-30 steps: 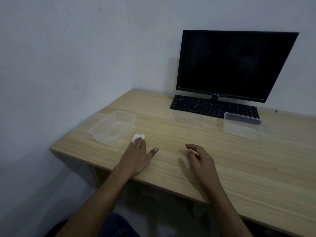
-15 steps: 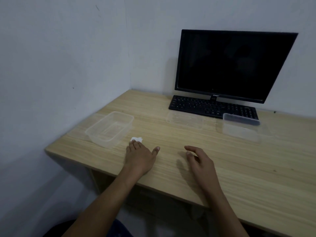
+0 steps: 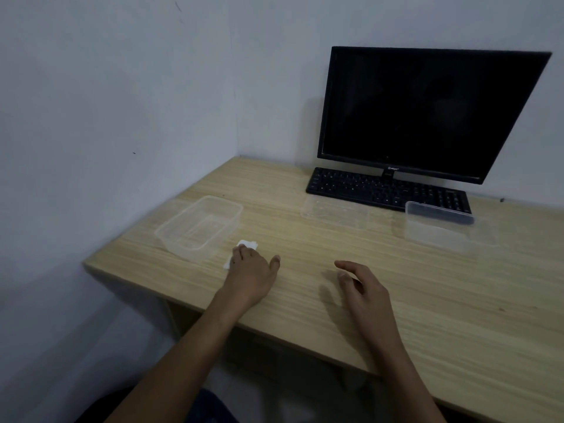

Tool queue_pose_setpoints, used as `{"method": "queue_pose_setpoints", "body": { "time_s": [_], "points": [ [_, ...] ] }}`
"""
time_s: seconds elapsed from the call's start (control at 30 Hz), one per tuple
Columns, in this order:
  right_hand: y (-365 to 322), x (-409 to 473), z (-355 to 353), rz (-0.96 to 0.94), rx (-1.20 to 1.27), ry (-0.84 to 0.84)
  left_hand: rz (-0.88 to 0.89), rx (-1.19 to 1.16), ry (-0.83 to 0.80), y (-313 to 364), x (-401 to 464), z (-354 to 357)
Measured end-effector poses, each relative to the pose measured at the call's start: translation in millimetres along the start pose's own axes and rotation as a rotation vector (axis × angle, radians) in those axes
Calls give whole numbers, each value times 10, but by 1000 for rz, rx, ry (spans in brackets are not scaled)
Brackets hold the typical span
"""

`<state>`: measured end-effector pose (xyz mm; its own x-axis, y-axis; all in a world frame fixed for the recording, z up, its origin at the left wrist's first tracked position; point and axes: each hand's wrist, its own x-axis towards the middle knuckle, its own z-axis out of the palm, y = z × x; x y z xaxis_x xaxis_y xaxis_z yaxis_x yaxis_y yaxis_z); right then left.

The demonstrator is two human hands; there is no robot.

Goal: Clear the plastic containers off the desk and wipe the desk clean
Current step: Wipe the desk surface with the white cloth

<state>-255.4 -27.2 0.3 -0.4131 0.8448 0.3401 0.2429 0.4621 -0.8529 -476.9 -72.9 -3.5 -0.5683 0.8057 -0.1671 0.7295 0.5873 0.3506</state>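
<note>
Progress: nothing cleared, wiping barely begun | open clear tub [image 3: 200,228] at bench [image 3: 457,300] left end, thin ribbed plastic | white tissue [image 3: 247,245] under left hand [image 3: 251,274], fingers curled on it | flat lid [image 3: 334,213] by keyboard [image 3: 387,189] | right hand [image 3: 363,288] hovering, fingers loose, holding nothing | lidded tub [image 3: 438,228] right; pale woodgrain top.

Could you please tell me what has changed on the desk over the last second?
The left hand has curled its fingers over the white tissue, gathering it where before it lay flat on it. The right hand stays hovering, loosely open. The three clear containers, keyboard and monitor have not moved.
</note>
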Motion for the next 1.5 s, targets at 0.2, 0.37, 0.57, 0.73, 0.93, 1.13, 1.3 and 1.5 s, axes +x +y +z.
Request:
{"method": "queue_pose_setpoints", "body": {
  "time_s": [0.2,0.37,0.57,0.73,0.93,1.13,1.3,1.5],
  "points": [
    [-28,-17,-4,8,7,-5,121,-43,47,-162,-87,-142],
    [-34,-21,-10,4,0,-15,75,-10,102,-149,-85,-71],
    [-30,-18,-5,-4,-6,-12,10,-83,79,-114,99,-54],
    [-12,-10,-6,2,-18,-16,28,-30,149,-61,172,-87],
    [-41,-10,-13,11,-38,-26,43,-27,148,-15,138,-130],
    [-55,-20,-26,6,-23,-46,53,3,162,-134,-48,-78],
    [-36,-69,37,-124,-249,-317,51,65,117,-202,-248,-80],
    [-59,-66,136,-240,-619,-528,51,73,127,-167,-110,-101]
  ]
}}
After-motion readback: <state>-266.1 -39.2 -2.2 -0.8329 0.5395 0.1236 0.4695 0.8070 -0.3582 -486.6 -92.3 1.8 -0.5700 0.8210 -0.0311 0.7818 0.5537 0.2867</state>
